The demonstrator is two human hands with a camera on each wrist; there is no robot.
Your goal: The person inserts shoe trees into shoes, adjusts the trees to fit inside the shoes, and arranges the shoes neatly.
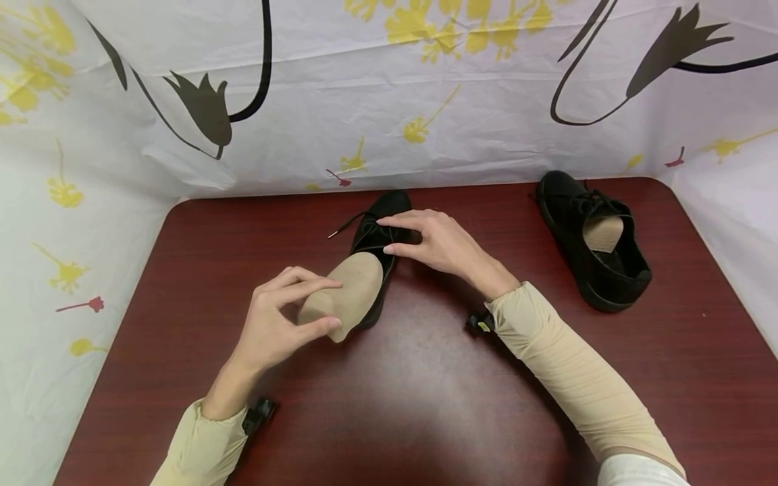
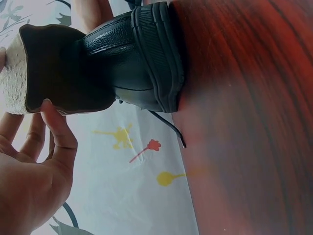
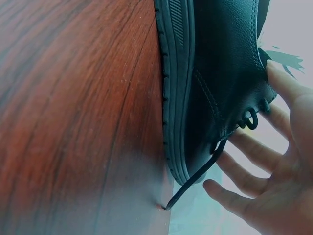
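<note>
A beige insole (image 1: 358, 277) slants into the opening of a black lace-up shoe (image 1: 381, 209), its front part hidden inside. My left hand (image 1: 273, 324) holds the insole near its heel end, thumb on one edge and fingers on the other. From the left wrist view, the insole's underside (image 2: 63, 73) looks dark, and its heel end stands out behind the shoe. My right hand (image 1: 437, 243) rests on the shoe around the laces, fingers extended and spread. Its thumb touches the edge by the tongue in the right wrist view, near a loose lace (image 3: 195, 174).
A second black shoe (image 1: 565, 229) stands at the right of the dark red table (image 1: 425, 405), with a beige piece (image 1: 603, 234) in its opening. A patterned white cloth (image 1: 340, 88) hangs along the table's back and sides.
</note>
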